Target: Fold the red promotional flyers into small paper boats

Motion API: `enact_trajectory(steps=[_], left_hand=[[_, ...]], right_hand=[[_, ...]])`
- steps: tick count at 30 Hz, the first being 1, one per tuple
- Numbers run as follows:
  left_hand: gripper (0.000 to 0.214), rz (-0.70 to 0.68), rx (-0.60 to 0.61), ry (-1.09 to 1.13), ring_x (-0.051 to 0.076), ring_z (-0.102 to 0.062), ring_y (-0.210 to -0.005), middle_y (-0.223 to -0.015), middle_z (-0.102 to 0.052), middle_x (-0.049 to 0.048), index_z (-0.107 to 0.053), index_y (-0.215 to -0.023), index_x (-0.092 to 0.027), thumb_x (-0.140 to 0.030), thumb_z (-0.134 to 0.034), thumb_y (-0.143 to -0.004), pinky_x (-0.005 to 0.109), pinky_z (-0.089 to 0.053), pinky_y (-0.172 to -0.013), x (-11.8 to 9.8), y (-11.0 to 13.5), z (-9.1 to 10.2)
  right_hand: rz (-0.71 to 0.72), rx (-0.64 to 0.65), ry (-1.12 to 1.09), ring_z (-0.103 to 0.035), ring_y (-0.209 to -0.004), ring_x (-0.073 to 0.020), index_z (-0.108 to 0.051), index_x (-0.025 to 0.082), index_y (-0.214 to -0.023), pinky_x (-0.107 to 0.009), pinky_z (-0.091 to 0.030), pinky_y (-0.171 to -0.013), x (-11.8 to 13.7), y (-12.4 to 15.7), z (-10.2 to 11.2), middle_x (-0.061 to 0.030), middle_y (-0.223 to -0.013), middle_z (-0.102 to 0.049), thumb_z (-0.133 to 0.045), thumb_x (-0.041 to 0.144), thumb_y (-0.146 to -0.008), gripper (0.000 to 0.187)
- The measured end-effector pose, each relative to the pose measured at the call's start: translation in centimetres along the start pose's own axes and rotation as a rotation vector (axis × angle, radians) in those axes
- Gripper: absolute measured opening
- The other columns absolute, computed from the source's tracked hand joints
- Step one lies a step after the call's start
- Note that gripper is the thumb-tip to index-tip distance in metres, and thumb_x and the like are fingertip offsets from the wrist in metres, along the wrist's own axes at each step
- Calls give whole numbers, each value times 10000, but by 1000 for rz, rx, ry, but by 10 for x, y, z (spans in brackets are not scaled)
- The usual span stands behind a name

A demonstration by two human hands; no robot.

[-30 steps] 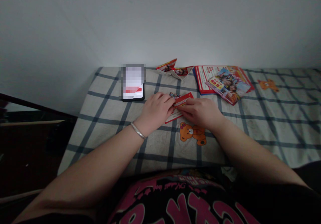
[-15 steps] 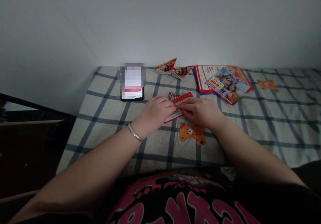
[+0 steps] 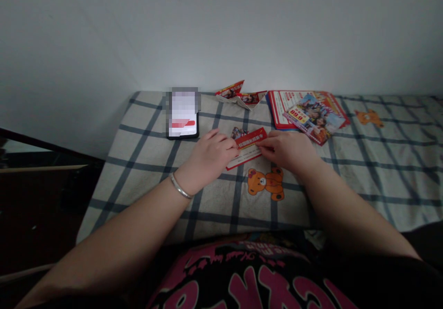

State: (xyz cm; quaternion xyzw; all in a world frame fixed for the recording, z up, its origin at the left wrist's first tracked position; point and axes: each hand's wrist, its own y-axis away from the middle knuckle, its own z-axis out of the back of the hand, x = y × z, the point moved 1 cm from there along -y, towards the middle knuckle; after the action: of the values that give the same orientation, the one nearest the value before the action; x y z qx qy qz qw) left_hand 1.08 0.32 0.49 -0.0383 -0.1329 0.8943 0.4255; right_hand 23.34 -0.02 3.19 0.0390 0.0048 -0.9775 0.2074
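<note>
A folded leaflet (image 3: 247,148), red with pale lettering above and white below, lies slightly tilted on the cloth between my hands. My left hand (image 3: 215,154) has its fingers pressed together on the leaflet's left end. At the opposite end, my right hand (image 3: 289,150) pinches the leaflet with thumb and fingertips. Part of each end is hidden under the fingers. Beyond it, near the wall, stands a piece of folded printed paper (image 3: 242,97) with two raised points. To its right is a stack of leaflets (image 3: 282,110), with a colourful leaflet (image 3: 314,117) askew on top.
A phone (image 3: 183,127) with a lit, blurred screen lies at the back left. The checked cloth (image 3: 207,207) covers the table and bears printed bears. A pale wall (image 3: 221,32) borders the back, and the table's left edge drops to a dark area.
My hands have moved apart along the leaflet, the right one to the right and the left one slightly left. More of its red lettered strip now shows.
</note>
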Motion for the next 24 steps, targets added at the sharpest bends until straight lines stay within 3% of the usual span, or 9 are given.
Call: enact_trajectory(steps=[8, 15, 24], left_hand=[[217, -48, 116, 41, 187, -635, -957, -1094, -745, 7, -760, -1064, -256, -178, -605, -934, 337, -468, -821, 16, 9, 9], [261, -32, 221, 121, 192, -638, -968, -1099, -747, -17, -771, -1022, -280, -132, -589, -907, 356, -463, -851, 25, 10, 23], [382, -100, 234, 192, 162, -647, -995, -1095, -751, -6, -771, -1041, -273, -39, -510, -889, 324, -471, -876, 30, 14, 22]], right_hand=[[-129, 83, 41, -669, -843, -215, -781, 306, -1038, -282, -224, -505, -17, 0, 3, -26, -1019, -764, -445, 435, -959, 369], [-204, 64, 32, -678, -828, -245, -791, 319, -1029, -293, -288, -521, -17, 0, 3, -38, -957, -776, -462, 457, -929, 370], [-239, 45, 47, -688, -811, -252, -794, 292, -969, -300, -233, -510, -19, 0, 2, -47, -922, -775, -473, 459, -925, 365]])
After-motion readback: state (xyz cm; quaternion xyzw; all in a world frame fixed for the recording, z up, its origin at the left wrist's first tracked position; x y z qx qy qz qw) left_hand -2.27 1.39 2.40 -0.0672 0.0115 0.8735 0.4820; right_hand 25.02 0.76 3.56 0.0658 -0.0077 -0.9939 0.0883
